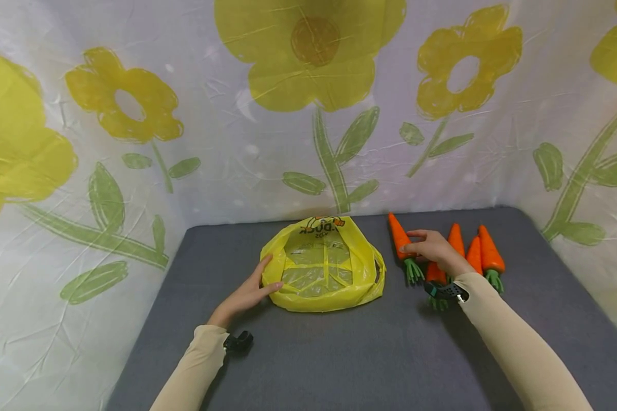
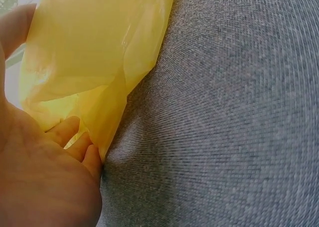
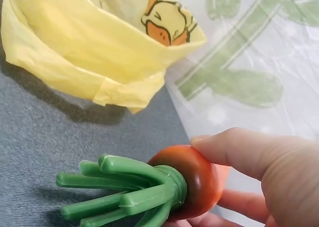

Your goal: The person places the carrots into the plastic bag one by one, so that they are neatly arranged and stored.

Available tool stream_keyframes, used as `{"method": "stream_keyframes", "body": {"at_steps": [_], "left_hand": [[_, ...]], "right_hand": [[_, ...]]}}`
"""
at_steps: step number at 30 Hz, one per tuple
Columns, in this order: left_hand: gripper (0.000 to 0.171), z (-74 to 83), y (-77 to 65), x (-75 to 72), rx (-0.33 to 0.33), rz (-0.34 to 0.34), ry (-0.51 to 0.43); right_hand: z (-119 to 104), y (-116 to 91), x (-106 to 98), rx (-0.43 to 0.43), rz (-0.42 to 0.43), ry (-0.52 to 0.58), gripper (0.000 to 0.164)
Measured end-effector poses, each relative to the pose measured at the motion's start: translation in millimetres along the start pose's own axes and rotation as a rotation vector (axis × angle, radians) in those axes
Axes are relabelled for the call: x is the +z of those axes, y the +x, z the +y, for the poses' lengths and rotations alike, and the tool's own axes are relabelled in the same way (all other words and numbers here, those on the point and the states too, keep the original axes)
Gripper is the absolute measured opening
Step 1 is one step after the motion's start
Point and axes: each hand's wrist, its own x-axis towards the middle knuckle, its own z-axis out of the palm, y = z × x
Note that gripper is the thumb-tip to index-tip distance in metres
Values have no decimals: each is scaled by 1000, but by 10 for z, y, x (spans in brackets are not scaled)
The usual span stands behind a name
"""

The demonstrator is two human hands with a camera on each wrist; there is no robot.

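A yellow plastic bag (image 1: 366, 257) with a duck print stands with its mouth wide open. At its left side my left hand (image 1: 247, 294) holds the rim, thumb over the near edge. In the left wrist view, the other fingers (image 2: 67, 132) curl against the yellow plastic. To the right of the bag, my right hand (image 1: 436, 250) pinches an orange toy carrot (image 1: 398, 233) between thumb and fingers. The carrot's green top (image 3: 134, 187) points towards me and its tip points away. Several more toy carrots (image 1: 491, 255) lie beside and partly beneath the right hand.
Everything lies on a dark grey cloth-covered table (image 1: 334, 365). A white curtain (image 1: 226, 142) printed with yellow flowers hangs behind the table and along its sides. A black band (image 1: 444, 291) circles the right wrist, and another (image 1: 239, 341) the left.
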Motion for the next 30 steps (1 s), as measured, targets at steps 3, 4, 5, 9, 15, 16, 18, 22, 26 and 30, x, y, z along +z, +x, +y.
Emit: {"method": "stream_keyframes", "body": {"at_steps": [3,4,5,9,15,16,18,22,26,30], "left_hand": [[90,38,-17,2,-4,2,-8],[90,39,-14,3,-4,3,-10],[90,40,-12,3,-3,5,-12],[90,57,-13,11,3,2,-8],[96,55,-11,61,-25,-21,21],[97,59,-8,70,-31,-21,27],[98,64,2,90,-41,-18,41],[100,93,19,116,-54,-14,63],[100,119,37,138,-52,-16,74],[99,118,46,153,-47,-16,81]], "right_hand": [[-28,-44,4,-8,-3,15,73],[-38,-63,6,-12,-4,16,73],[-48,-80,10,-15,-5,19,73],[-79,-157,23,-40,-13,21,74],[-158,-260,75,-46,-17,39,77],[-180,-280,84,-50,-18,41,77],[-221,-316,103,-61,-19,43,76],[-304,-380,153,-80,-26,48,76],[-378,-428,232,-103,-28,51,75],[-430,-453,330,-131,-40,75,73]]}}
